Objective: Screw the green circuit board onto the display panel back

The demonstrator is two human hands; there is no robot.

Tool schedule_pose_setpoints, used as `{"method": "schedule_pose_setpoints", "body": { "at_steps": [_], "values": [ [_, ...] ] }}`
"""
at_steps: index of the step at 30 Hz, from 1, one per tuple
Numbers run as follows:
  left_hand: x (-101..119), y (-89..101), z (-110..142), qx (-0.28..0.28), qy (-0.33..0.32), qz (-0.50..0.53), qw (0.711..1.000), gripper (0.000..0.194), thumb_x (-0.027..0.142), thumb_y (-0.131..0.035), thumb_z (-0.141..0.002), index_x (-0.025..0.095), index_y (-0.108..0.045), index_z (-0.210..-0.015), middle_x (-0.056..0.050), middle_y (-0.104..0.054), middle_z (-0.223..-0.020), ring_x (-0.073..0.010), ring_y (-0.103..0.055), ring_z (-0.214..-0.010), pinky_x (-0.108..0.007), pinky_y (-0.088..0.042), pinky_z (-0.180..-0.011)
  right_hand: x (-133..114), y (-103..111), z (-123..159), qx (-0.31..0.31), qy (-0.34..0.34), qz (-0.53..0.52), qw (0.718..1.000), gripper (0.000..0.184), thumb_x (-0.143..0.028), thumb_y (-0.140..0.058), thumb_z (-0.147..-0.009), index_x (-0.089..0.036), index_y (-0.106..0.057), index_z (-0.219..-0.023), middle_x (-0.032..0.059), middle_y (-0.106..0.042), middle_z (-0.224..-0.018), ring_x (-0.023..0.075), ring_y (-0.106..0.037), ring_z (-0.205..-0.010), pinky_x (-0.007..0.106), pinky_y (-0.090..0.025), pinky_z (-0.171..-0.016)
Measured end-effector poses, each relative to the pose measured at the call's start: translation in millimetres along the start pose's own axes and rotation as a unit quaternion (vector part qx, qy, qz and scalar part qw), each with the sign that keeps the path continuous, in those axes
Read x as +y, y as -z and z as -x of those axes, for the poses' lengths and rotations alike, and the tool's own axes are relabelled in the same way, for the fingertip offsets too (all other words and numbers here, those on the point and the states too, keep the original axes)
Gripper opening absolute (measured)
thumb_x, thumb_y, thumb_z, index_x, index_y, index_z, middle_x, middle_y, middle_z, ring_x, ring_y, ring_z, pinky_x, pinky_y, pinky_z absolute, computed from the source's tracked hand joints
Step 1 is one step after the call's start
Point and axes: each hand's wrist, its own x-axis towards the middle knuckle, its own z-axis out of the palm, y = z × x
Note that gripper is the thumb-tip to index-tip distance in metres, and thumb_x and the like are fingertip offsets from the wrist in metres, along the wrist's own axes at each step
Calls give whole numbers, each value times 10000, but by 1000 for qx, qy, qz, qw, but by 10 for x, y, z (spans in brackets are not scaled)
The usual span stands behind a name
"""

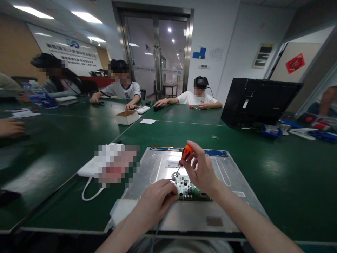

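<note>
A green table (292,196) is carrying a metal panel (193,219), a white box (128,120), a black monitor (260,102) and a blue tray (271,135).

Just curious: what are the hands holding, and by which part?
Right hand: screwdriver, by its orange handle. Left hand: at the circuit board; hold unclear.

The screwdriver (187,153), with an orange-and-black handle and thin metal shaft, leans with its handle up and to the right, its tip down at the far left corner of the circuit board (186,186). That green board, dotted with pale and dark components, lies component side up on a silvery metal panel (191,216). The panel, rectangular with shallow pressed lines and a blue strip (216,153) along its far edge, rests flat on the green table (284,182).
</note>
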Motion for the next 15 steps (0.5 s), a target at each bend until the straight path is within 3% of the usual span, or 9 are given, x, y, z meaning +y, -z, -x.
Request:
{"method": "schedule_pose_setpoints", "body": {
  "at_steps": [7,15],
  "values": [
    [45,15,28,11,-20,12,1000,191,102,-482,-925,204,-633,-868,-46,-692,-905,-197,-633,-843,-267,-429,-711,1,-4,-4,3,6,6,1000,484,-279,-498,-1041,-239,-332,-1493,16,-664,-844,131,-608,-567,219,-475,-459],
    [74,63,2,36,7,42,998,214,117,-461,-923,201,-653,-878,-59,-699,-897,-206,-642,-852,-283,-454,-750,0,7,-6,1,7,6,1000,489,-277,-510,-1037,-242,-334,-1492,7,-654,-837,123,-595,-569,206,-470,-457]
  ]
}}
